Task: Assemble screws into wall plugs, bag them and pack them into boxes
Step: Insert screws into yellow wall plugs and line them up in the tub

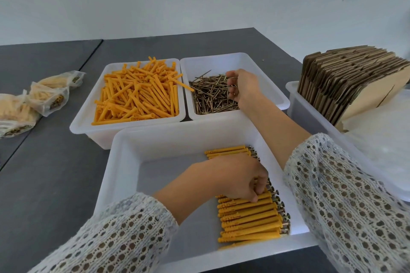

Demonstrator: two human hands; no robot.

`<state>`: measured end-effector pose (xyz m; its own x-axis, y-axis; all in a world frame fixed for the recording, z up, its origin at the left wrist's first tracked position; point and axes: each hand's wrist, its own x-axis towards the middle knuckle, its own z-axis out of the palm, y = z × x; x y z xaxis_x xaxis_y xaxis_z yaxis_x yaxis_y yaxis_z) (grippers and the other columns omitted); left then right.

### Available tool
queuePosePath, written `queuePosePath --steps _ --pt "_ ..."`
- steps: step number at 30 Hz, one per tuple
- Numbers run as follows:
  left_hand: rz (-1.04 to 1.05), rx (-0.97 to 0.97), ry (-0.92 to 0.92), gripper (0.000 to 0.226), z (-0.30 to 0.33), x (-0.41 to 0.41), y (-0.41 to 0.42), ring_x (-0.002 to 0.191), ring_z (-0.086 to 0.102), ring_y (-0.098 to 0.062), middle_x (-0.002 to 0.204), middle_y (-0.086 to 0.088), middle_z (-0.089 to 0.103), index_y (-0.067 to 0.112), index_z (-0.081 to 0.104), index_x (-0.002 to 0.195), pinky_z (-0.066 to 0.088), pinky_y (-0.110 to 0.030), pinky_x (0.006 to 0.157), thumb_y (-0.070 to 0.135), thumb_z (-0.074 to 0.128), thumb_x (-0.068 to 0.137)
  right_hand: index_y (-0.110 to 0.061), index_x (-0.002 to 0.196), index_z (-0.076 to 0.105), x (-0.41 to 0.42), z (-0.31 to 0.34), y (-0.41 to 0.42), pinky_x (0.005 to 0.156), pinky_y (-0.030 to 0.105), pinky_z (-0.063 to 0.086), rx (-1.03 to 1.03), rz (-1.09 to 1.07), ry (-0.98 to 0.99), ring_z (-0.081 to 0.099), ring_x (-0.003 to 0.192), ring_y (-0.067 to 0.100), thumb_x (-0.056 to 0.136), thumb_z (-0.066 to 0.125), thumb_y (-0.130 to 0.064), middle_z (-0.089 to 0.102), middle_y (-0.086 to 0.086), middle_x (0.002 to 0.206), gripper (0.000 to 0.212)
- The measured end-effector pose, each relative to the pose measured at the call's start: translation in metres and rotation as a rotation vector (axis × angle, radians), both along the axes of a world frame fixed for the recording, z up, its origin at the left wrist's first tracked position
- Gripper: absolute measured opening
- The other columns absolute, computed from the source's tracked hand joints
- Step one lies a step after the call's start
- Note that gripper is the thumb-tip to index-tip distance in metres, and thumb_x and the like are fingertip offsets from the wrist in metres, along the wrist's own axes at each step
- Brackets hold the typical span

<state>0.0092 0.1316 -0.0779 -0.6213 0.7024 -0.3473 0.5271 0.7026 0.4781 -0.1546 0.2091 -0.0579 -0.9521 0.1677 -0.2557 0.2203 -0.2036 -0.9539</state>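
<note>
A white bin (88, 115) at the back left holds loose orange wall plugs (137, 93). Beside it, another white bin (273, 86) holds brass screws (210, 95). My right hand (243, 87) reaches into that bin with curled fingers pinching screws from the pile. The nearest white bin (124, 173) holds a row of assembled plugs with screws (248, 215) along its right side. My left hand (235, 178) lies on that row, fingertips curled onto an assembled plug.
Three filled clear bags (44, 97) lie on the dark grey table (48, 173) at the left. A white bin (295, 95) at the right holds a stack of flat cardboard boxes (346, 77), with clear plastic bags (386, 139) in front.
</note>
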Motion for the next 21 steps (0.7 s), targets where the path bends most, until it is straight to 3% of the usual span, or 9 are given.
queuePosePath --steps 4,6,10,12,14,16,18,21 --pt "0.000 0.009 -0.006 0.014 0.000 -0.002 0.000 0.075 0.050 -0.006 0.091 0.006 0.059 0.017 0.068 0.106 0.041 -0.025 0.064 0.022 0.068 0.093 -0.010 0.085 0.066 -0.001 0.001 -0.001 0.047 0.022 0.039 0.019 0.009 0.017 0.041 0.047 0.012 0.092 0.036 -0.005 0.052 0.000 0.060 0.031" --pt "0.031 0.046 0.040 0.009 0.003 -0.005 -0.003 0.077 0.055 -0.007 0.090 0.005 0.063 0.020 0.070 0.101 0.048 -0.029 0.069 0.021 0.065 0.094 -0.009 0.086 0.066 -0.002 -0.002 -0.003 0.047 0.023 0.038 0.122 0.004 0.060 0.042 0.049 0.013 0.092 0.036 -0.004 0.053 0.001 0.061 0.031" --pt "0.212 0.257 0.367 0.009 0.019 -0.018 -0.020 0.073 0.054 0.000 0.079 0.017 0.059 0.030 0.068 0.094 0.044 -0.021 0.064 0.026 0.060 0.095 0.005 0.094 0.065 -0.004 -0.014 -0.005 0.059 0.030 0.037 0.609 0.056 0.236 0.044 0.063 0.020 0.095 0.043 -0.009 0.052 0.009 0.071 0.026" --pt "0.364 0.340 0.559 0.010 0.025 -0.028 -0.036 0.072 0.053 0.002 0.077 0.019 0.057 0.034 0.065 0.093 0.041 -0.021 0.063 0.029 0.057 0.096 -0.003 0.099 0.066 -0.004 -0.016 -0.007 0.070 0.030 0.040 0.843 0.246 0.279 0.050 0.072 0.018 0.097 0.047 -0.014 0.057 0.004 0.081 0.022" --pt "0.547 0.345 0.720 0.012 0.025 -0.041 -0.057 0.078 0.053 -0.003 0.082 0.016 0.059 0.033 0.064 0.093 0.042 -0.025 0.064 0.026 0.055 0.097 -0.010 0.116 0.063 -0.001 -0.016 -0.012 0.080 0.030 0.043 0.978 0.480 0.262 0.057 0.094 0.019 0.095 0.054 -0.022 0.061 0.002 0.102 0.025" --pt "0.741 0.308 0.832 0.014 0.023 -0.052 -0.077 0.092 0.054 -0.010 0.093 0.012 0.061 0.030 0.065 0.096 0.046 -0.029 0.069 0.022 0.053 0.097 -0.015 0.120 0.063 0.003 -0.017 -0.018 0.084 0.034 0.047 1.159 0.671 0.265 0.058 0.100 0.021 0.094 0.057 -0.034 0.064 0.002 0.110 0.033" --pt "0.941 0.179 0.917 0.019 0.020 -0.060 -0.096 0.106 0.051 -0.019 0.107 0.005 0.062 0.028 0.067 0.100 0.045 -0.035 0.079 0.017 0.052 0.095 -0.019 0.114 0.066 0.006 -0.018 -0.021 0.088 0.040 0.050 1.300 0.756 0.247 0.060 0.098 0.022 0.094 0.056 -0.040 0.067 0.003 0.106 0.031" --pt "1.186 -0.145 0.794 0.023 0.017 -0.068 -0.114 0.126 0.039 -0.031 0.126 -0.002 0.055 0.030 0.068 0.099 0.032 -0.050 0.100 0.015 0.053 0.092 -0.025 0.104 0.065 0.007 -0.016 -0.021 0.095 0.045 0.048 1.359 0.783 0.211 0.057 0.103 0.025 0.093 0.053 -0.036 0.065 0.002 0.107 0.020"
